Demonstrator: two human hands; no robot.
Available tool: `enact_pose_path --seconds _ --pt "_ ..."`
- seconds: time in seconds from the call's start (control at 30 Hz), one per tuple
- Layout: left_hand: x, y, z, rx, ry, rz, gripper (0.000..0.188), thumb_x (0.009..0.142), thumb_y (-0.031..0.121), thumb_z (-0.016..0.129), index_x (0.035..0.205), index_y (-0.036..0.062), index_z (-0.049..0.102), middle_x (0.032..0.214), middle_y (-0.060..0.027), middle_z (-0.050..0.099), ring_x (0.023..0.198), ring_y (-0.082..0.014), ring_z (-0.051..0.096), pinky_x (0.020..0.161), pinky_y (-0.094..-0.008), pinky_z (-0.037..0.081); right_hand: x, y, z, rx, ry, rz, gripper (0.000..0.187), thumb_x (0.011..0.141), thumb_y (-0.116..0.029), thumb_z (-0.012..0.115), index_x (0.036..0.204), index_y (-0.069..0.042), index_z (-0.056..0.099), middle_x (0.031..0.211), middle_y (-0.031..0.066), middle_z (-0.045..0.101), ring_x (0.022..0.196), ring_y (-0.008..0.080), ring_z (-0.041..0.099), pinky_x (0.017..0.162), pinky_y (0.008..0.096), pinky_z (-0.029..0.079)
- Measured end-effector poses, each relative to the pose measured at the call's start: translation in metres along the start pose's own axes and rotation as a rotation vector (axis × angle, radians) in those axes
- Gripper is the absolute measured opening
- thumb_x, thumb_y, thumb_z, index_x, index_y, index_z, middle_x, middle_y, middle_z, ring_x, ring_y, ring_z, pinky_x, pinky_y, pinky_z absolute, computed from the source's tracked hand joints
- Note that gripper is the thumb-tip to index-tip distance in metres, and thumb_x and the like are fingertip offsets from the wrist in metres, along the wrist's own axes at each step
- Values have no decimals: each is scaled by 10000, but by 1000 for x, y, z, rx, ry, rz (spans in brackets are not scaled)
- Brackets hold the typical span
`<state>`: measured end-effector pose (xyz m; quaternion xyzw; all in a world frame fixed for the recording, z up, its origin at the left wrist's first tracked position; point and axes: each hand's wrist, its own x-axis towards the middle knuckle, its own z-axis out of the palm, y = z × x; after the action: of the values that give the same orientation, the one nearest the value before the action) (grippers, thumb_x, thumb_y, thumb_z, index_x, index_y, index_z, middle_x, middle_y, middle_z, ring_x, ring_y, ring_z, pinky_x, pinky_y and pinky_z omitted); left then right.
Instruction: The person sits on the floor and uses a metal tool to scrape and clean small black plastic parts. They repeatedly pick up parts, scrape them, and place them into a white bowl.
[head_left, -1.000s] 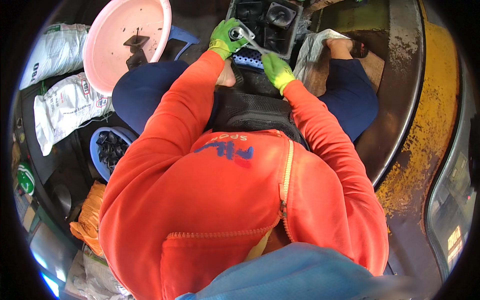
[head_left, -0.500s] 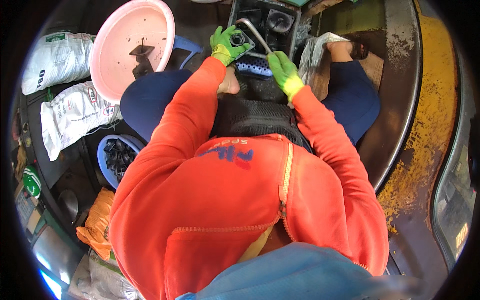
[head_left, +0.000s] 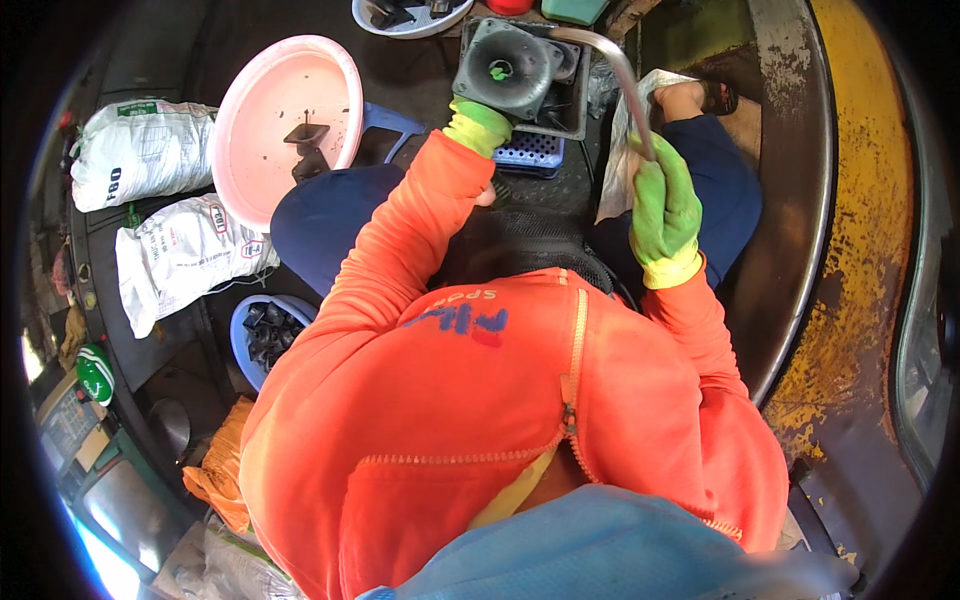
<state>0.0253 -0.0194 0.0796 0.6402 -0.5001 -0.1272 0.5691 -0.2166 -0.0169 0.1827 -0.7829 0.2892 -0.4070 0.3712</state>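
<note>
My left hand (head_left: 478, 124), in a green and yellow glove, is closed on a dark grey, square-rimmed horn-shaped part (head_left: 520, 92). The part's flared mouth faces up, and a green fingertip shows in its central hole. Most of the left fingers are hidden behind it. My right hand (head_left: 666, 208), gloved alike, grips the near end of a bent metal rod (head_left: 626, 82). The rod rises away from me and bends left, its far end over the dark crate (head_left: 584, 105). Partly covered by the held part, the crate contains a similar dark piece (head_left: 567, 62).
A blue perforated basket (head_left: 530, 156) is below the crate. At left a pink basin (head_left: 228, 135) contains dark parts (head_left: 305, 138); a blue tub (head_left: 240, 330) with black pieces stands nearer. White sacks (head_left: 145, 165) lie further left. A curved metal edge (head_left: 826, 190) runs along my right.
The part in my left hand has turned from its small ringed side to its wide flared mouth. My right hand has drawn nearer and rightward with the rod, now lifted off the part.
</note>
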Motion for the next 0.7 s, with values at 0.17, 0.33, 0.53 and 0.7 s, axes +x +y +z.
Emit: enact_pose_path --seconds 0.17,0.33,0.53,0.7 --pt "-18 16 12 -653 -110 -240 302 971 245 504 1168 43 613 1129 -89 653 1026 -235 631 910 -379 528 1 -4 -3 -197 -308 231 234 974 -135 547 1192 -77 606 801 155 603 667 221 606 611 323 475" --pt "-15 23 0 453 -127 440 288 839 173 654 1096 46 626 1046 -80 664 933 -203 645 805 -340 535 -12 -24 -27 80 -70 230 263 983 -88 516 1220 5 584 958 95 672 746 100 583 664 266 477" --pt "-22 49 10 -437 -60 -21 260 924 193 568 1112 27 637 1070 -100 672 951 -188 651 803 -316 549 -16 -10 -16 -194 -463 385 237 998 -185 492 1173 -54 584 833 182 602 758 288 641 652 348 471" --pt "-17 80 -15 -125 39 185 225 723 84 756 933 42 687 864 -64 691 774 -187 668 700 -302 530 -21 -22 -29 -32 -262 335 258 984 -145 518 1208 -34 584 832 147 626 682 220 595 653 317 478"
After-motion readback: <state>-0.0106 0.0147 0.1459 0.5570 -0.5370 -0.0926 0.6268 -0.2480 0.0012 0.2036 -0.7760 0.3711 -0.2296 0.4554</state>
